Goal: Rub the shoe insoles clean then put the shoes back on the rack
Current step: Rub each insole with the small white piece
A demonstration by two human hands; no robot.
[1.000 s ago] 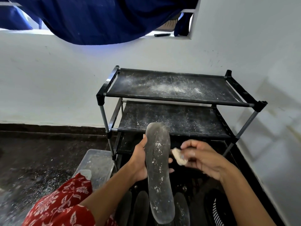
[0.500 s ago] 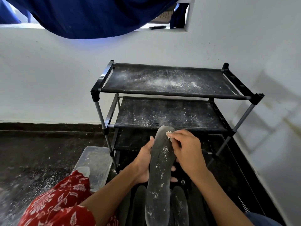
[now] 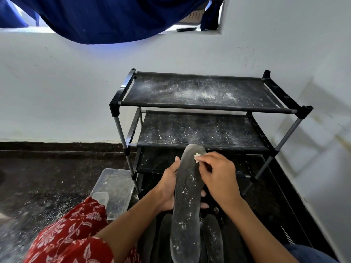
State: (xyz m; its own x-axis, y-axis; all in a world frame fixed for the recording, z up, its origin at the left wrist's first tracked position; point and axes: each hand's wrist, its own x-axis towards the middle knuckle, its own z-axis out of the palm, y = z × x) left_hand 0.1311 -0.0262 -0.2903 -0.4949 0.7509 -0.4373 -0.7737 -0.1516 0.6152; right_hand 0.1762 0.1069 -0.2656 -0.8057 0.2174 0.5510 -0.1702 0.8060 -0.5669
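Note:
A long dark grey insole (image 3: 187, 202), speckled with white crumbs, is held lengthwise in front of me. My left hand (image 3: 168, 188) grips its left edge from underneath, fingertips showing on the right side. My right hand (image 3: 218, 175) pinches a small whitish lump (image 3: 197, 155) and presses it against the insole's far tip. More dark insoles (image 3: 212, 238) lie side by side below on a black crate. The black three-shelf shoe rack (image 3: 205, 107) stands just behind, against the white wall; no shoes are visible on it.
White powder dusts the rack's top and middle shelves. A clear plastic tub (image 3: 114, 188) sits on the dark floor left of the rack. Blue cloth (image 3: 106, 18) hangs overhead. A red floral garment (image 3: 72, 234) covers my lap at lower left.
My right hand moved from beside the insole's right edge up onto its far tip, bringing the whitish lump against the surface. The left hand kept its hold.

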